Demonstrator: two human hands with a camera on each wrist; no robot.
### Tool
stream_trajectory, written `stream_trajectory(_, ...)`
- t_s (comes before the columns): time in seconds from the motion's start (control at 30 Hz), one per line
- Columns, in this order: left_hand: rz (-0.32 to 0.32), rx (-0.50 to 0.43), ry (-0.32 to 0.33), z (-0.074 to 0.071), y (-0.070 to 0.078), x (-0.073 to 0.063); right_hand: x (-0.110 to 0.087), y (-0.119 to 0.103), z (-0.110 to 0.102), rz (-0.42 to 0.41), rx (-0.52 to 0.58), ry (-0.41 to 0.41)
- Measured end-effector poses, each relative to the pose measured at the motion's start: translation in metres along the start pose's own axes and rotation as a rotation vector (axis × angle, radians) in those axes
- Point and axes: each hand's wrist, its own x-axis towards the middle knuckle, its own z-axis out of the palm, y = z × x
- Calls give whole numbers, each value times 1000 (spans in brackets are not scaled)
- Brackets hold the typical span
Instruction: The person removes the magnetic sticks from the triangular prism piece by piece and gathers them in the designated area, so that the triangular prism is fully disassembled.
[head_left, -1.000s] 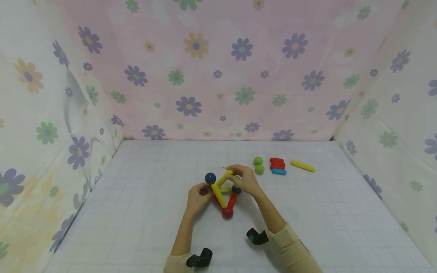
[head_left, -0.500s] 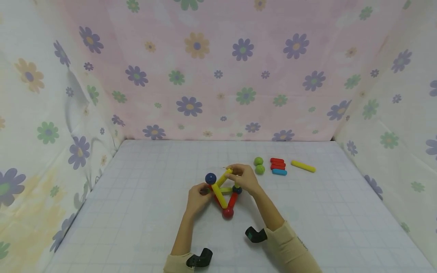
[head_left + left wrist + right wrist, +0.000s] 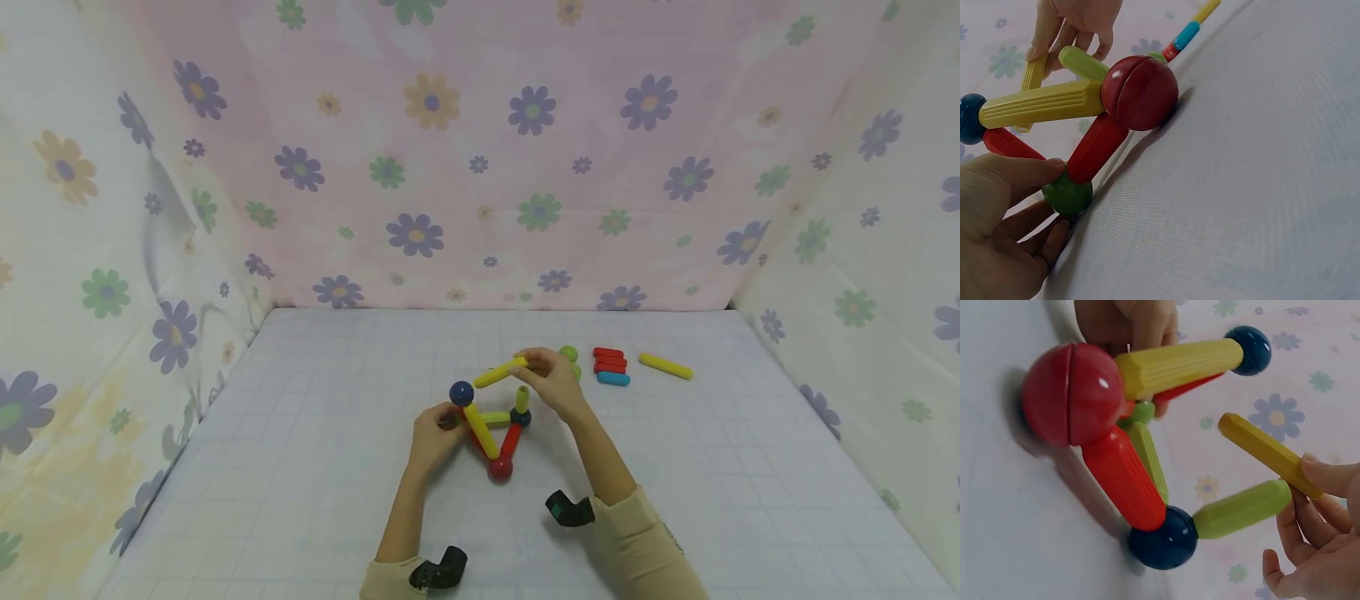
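Note:
My left hand (image 3: 433, 437) holds the green ball (image 3: 1067, 195) at the left corner of a ball-and-rod frame, thumb on top. A red ball (image 3: 500, 467) forms the near corner and a dark blue ball (image 3: 1163, 537) the right one. Red and light green rods join these corners. Up from the red ball slants a yellow rod (image 3: 1044, 105), meeting a raised blue ball (image 3: 461, 393). A light green rod (image 3: 522, 398) stands up from the right blue ball. My right hand (image 3: 553, 383) pinches another yellow rod (image 3: 1263, 447) by one end, its other end just beside the raised ball.
Behind the right hand lie two light green balls (image 3: 568, 354), partly covered by it. Several short red rods (image 3: 609, 360), a blue rod (image 3: 613, 379) and a long yellow rod (image 3: 665, 366) rest further right. Flowered cloth (image 3: 480, 167) walls the table's back and sides.
My right hand has moved up and back with the yellow rod, which now lies flatter and farther from the frame. The upright light green rod shows fully. My left hand stays put.

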Motion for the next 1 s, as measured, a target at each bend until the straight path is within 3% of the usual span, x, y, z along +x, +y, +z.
stream_trajectory(0.3, 15, 15, 11, 1, -1, -1, -2, 13, -28, 88, 145, 85)
stream_trajectory(0.6, 22, 26, 17, 2, -2, -1, -15, 32, -74, 66, 245, 177)
stream_trajectory(1.0, 30, 3, 23, 2, -2, -1, -38, 61, -134, 172, 179, 306)
